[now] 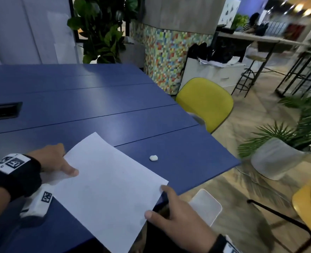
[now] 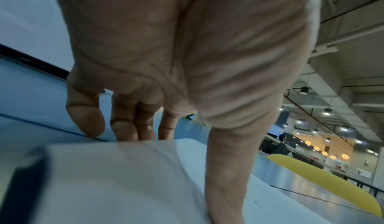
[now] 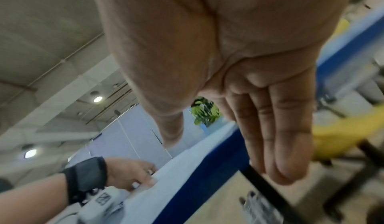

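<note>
Paper [image 1: 107, 181] lies askew on the blue desk [image 1: 96, 106], its near corner overhanging the edge. Left grip [image 1: 50, 159] pinches its left edge, thumb on top; right grip [image 1: 176, 216] touches the right corner with straight fingers.

The sheet of paper [image 1: 105, 189] runs off the head view's bottom edge and hides the fingertips of the left hand [image 1: 54, 159]. The small white lump [image 1: 153, 157] beyond it is too tiny to identify
</note>
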### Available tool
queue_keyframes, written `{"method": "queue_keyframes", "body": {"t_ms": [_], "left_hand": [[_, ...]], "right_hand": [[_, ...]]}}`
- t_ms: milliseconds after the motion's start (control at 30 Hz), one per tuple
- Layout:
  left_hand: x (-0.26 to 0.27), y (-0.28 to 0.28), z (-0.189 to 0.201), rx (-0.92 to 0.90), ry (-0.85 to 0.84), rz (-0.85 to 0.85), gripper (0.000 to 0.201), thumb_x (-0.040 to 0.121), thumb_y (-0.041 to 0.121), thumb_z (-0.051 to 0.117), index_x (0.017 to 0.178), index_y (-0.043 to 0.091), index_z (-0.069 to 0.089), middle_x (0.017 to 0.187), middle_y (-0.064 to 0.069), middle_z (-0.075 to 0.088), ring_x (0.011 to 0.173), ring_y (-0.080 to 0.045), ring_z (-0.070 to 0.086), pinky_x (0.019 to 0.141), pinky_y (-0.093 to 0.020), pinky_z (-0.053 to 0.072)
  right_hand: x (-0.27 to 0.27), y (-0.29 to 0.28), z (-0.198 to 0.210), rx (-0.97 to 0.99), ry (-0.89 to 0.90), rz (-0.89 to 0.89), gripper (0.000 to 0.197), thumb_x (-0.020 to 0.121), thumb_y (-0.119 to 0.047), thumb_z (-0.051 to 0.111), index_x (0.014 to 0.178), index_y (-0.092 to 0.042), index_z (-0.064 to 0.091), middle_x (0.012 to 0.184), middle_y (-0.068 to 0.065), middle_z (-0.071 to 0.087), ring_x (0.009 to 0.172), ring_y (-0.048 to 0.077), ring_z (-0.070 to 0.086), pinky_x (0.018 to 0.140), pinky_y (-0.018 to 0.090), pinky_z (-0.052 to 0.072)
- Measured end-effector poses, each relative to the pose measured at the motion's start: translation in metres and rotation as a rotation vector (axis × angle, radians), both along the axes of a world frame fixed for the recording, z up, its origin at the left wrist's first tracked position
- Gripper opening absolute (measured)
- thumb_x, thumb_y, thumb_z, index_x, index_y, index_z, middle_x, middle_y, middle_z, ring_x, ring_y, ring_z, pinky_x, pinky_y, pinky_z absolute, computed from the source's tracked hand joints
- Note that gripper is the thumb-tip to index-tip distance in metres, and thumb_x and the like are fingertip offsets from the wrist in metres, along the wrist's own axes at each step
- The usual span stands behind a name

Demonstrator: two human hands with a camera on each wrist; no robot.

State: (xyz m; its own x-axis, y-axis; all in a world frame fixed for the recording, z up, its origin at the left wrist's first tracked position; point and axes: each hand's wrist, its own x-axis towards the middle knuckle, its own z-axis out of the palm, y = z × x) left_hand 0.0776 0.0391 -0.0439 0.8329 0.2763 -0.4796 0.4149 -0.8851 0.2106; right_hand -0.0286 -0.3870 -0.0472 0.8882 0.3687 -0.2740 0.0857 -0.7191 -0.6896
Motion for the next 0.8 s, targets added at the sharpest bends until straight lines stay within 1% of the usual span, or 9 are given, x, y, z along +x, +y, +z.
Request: {"method": "queue_keyframes", "body": {"t_ms": [100, 167, 267, 300, 400, 467, 567, 700, 800], "left_hand": [[-0.002, -0.003, -0.002, 0.006, -0.034, 0.002, 0.098, 0.03, 0.079, 0.092, 0.104, 0.026, 0.057, 0.104, 0.005, 0.07, 0.092, -0.017, 0.067, 0.084, -0.037, 0.052], [-0.001, 0.0, -0.01, -0.019, -0.088, 0.012, 0.098, 0.03, 0.076, 0.096, 0.106, 0.027, 0.057, 0.104, 0.007, 0.072, 0.095, -0.018, 0.067, 0.09, -0.04, 0.052], [0.002, 0.015, -0.03, -0.144, -0.119, 0.05, 0.097, 0.03, 0.069, 0.101, 0.108, 0.023, 0.064, 0.097, 0.005, 0.077, 0.091, -0.022, 0.074, 0.09, -0.045, 0.055], [0.0, 0.016, -0.034, -0.166, -0.132, 0.042, 0.094, 0.033, 0.072, 0.1, 0.108, 0.025, 0.067, 0.097, 0.008, 0.078, 0.091, -0.02, 0.075, 0.091, -0.045, 0.056], [-0.003, 0.016, -0.041, -0.255, -0.188, -0.021, 0.075, 0.051, 0.077, 0.092, 0.106, 0.028, 0.074, 0.1, 0.012, 0.08, 0.094, -0.016, 0.075, 0.091, -0.046, 0.054], [-0.021, -0.015, -0.021, -0.342, -0.217, 0.005, 0.053, 0.064, 0.055, 0.096, 0.101, 0.025, 0.073, 0.098, 0.006, 0.08, 0.092, -0.021, 0.075, 0.087, -0.049, 0.054], [-0.051, -0.066, -0.007, -0.579, -0.203, 0.023, 0.034, 0.079, 0.028, 0.093, 0.104, 0.018, 0.072, 0.102, -0.005, 0.081, 0.092, -0.031, 0.078, 0.092, -0.059, 0.055], [-0.084, -0.123, -0.002, -0.813, -0.218, 0.012, 0.054, 0.069, 0.047, 0.091, 0.112, 0.023, 0.069, 0.114, -0.008, 0.078, 0.102, -0.039, 0.076, 0.099, -0.067, 0.052], [-0.095, -0.164, 0.004, -0.979, -0.247, 0.063, 0.09, 0.05, 0.052, 0.097, 0.121, 0.008, 0.063, 0.114, -0.016, 0.077, 0.098, -0.042, 0.076, 0.085, -0.054, 0.059]], "right_hand": [[-0.001, 0.012, -0.015, 0.162, 0.046, -0.095, 0.09, 0.087, -0.062, 0.07, 0.156, -0.039, 0.017, 0.113, -0.02, 0.072, 0.106, -0.012, 0.06, 0.083, 0.002, 0.042], [-0.002, 0.014, -0.023, 0.241, 0.06, -0.171, 0.082, 0.089, -0.046, 0.074, 0.153, -0.039, 0.022, 0.099, -0.005, 0.076, 0.095, -0.004, 0.067, 0.08, 0.006, 0.047], [-0.008, 0.013, -0.031, 0.443, 0.151, -0.262, 0.082, 0.086, -0.022, 0.074, 0.146, -0.047, 0.024, 0.095, 0.012, 0.077, 0.086, 0.022, 0.076, 0.091, 0.04, 0.061], [-0.01, 0.011, -0.033, 0.502, 0.157, -0.273, 0.081, 0.086, -0.015, 0.071, 0.143, -0.05, 0.025, 0.093, 0.01, 0.078, 0.082, 0.025, 0.076, 0.089, 0.045, 0.062], [-0.016, -0.006, -0.027, 0.627, 0.121, -0.301, 0.081, 0.089, 0.006, 0.061, 0.133, -0.053, 0.026, 0.077, -0.008, 0.074, 0.068, 0.011, 0.069, 0.068, 0.024, 0.058], [-0.018, -0.024, -0.028, 0.673, 0.111, -0.376, 0.083, 0.089, 0.01, 0.058, 0.137, -0.051, 0.029, 0.072, -0.009, 0.071, 0.069, 0.01, 0.068, 0.066, 0.02, 0.055], [-0.022, -0.057, -0.037, 0.788, 0.144, -0.55, 0.073, 0.092, 0.007, 0.061, 0.142, -0.04, 0.036, 0.085, 0.001, 0.075, 0.081, 0.021, 0.072, 0.077, 0.038, 0.056], [-0.041, -0.098, -0.036, 0.889, 0.296, -0.593, 0.043, 0.099, -0.003, 0.064, 0.139, -0.013, 0.049, 0.12, 0.014, 0.077, 0.109, 0.038, 0.074, 0.096, 0.052, 0.057], [-0.05, -0.129, -0.031, 0.851, 0.306, -0.515, 0.035, 0.103, 0.004, 0.051, 0.136, -0.006, 0.059, 0.129, 0.014, 0.073, 0.118, 0.038, 0.071, 0.104, 0.055, 0.055]]}}
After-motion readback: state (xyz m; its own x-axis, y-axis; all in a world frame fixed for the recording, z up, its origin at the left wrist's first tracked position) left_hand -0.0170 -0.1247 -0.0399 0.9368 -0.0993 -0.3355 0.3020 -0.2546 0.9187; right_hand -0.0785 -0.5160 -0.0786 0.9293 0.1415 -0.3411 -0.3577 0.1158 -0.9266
